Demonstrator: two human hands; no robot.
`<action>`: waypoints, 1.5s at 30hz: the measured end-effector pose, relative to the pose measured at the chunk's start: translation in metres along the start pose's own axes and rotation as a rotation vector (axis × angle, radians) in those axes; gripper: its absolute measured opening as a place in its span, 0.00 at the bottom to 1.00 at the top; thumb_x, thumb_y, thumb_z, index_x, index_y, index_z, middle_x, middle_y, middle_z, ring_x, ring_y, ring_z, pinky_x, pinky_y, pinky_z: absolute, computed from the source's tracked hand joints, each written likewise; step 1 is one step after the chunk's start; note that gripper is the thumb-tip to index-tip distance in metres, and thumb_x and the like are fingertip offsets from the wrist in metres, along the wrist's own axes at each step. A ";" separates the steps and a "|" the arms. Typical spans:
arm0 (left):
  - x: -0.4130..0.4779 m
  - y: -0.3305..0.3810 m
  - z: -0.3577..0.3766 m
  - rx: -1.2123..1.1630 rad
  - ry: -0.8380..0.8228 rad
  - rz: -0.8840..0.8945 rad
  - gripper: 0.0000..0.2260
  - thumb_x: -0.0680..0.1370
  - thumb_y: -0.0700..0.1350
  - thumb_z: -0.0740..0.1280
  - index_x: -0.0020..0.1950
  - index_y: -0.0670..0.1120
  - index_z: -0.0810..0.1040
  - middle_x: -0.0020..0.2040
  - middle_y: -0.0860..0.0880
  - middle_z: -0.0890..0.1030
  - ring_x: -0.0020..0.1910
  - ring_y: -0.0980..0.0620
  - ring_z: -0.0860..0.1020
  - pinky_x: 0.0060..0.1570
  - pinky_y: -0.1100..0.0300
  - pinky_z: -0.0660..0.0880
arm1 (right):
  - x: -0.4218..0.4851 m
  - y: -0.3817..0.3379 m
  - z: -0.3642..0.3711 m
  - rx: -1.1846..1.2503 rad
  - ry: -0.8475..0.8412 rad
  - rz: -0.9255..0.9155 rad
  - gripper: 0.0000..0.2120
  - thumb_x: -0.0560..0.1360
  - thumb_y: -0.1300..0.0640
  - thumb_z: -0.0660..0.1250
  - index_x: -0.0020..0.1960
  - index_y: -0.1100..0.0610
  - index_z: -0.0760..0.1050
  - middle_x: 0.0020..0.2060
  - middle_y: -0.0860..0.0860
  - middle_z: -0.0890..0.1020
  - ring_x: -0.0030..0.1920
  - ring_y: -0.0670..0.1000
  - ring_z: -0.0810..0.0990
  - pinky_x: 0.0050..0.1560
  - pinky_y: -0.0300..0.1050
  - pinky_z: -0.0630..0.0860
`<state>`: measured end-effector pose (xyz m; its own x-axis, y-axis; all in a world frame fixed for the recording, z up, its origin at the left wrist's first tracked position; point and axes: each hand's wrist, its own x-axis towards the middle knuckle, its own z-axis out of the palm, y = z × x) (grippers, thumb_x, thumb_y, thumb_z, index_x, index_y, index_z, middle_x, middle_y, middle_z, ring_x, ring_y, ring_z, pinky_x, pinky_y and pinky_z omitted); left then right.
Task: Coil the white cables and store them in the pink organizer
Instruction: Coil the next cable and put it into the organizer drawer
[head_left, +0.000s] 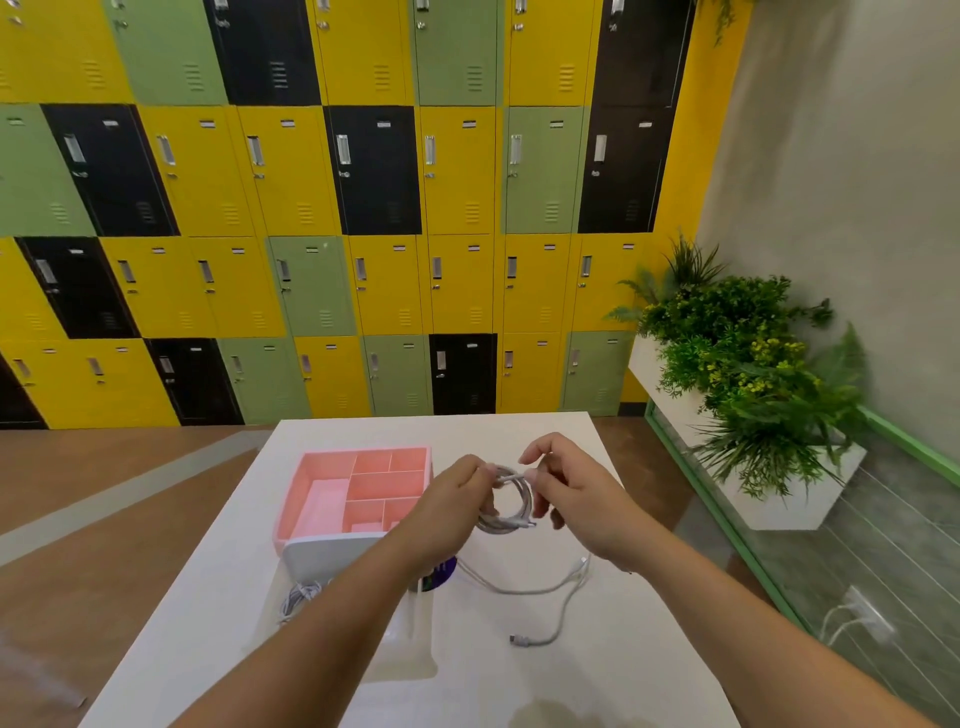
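- The person is holding a coiled white cable (501, 526) above the middle of the white bench (519, 431), with both hands raised over it.
- The left hand (447, 501) is gripping the coil at its 9 o'clock side; the fingers are curling around the loops.
- The right hand (587, 504) is pinching a strand near the 12 o'clock point of the coil between thumb and forefinger, and the other fingers are hanging loosely curled at the 3 o'clock side.
- The coil is hanging as a round ring of several loops, and the bench is showing through its middle.
- The pink organizer (332, 454) is standing on the bench at 9 o'clock from the coil, just beside the left hand. Its compartments are looking open from above, and I cannot tell if any cable is lying inside.
- A loose white cable (519, 591) is lying on the bench at 6 o'clock from the coil, curving, with one plug end nearer to the person.
- A small bundle of white cable (298, 597) is lying at 6 o'clock from the organizer, near its white front.
- A purple object (444, 569) is partly hiding under the left forearm; I cannot tell what it is.
- Yellow, green and black lockers (363, 171) are filling the wall at 12 o'clock, and green plants (737, 353) are standing at 2 o'clock.
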<state>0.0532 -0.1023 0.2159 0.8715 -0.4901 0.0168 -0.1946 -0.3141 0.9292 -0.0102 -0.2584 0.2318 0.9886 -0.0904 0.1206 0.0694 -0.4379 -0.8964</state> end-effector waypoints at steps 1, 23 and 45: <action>0.000 0.001 0.001 0.001 0.014 -0.002 0.12 0.83 0.48 0.55 0.45 0.45 0.72 0.37 0.49 0.73 0.35 0.52 0.70 0.39 0.58 0.67 | 0.000 0.000 0.000 -0.069 0.026 -0.010 0.03 0.81 0.57 0.60 0.53 0.51 0.70 0.34 0.50 0.75 0.34 0.47 0.74 0.33 0.35 0.71; -0.007 0.008 0.002 0.433 -0.104 0.240 0.09 0.82 0.50 0.59 0.62 0.53 0.66 0.34 0.55 0.73 0.26 0.61 0.69 0.26 0.72 0.64 | 0.001 -0.005 -0.015 -0.376 -0.053 -0.054 0.05 0.77 0.56 0.66 0.44 0.54 0.78 0.41 0.48 0.78 0.39 0.45 0.71 0.39 0.39 0.66; -0.003 0.005 -0.003 0.275 0.014 0.200 0.17 0.81 0.57 0.58 0.42 0.45 0.71 0.39 0.43 0.77 0.41 0.40 0.78 0.42 0.44 0.75 | 0.004 0.004 -0.019 -0.579 0.236 -0.363 0.02 0.77 0.58 0.68 0.47 0.54 0.80 0.43 0.44 0.75 0.41 0.42 0.71 0.41 0.30 0.67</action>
<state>0.0512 -0.0997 0.2216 0.8093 -0.5538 0.1956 -0.4749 -0.4212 0.7727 -0.0089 -0.2772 0.2369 0.8571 -0.0112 0.5151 0.2412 -0.8747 -0.4203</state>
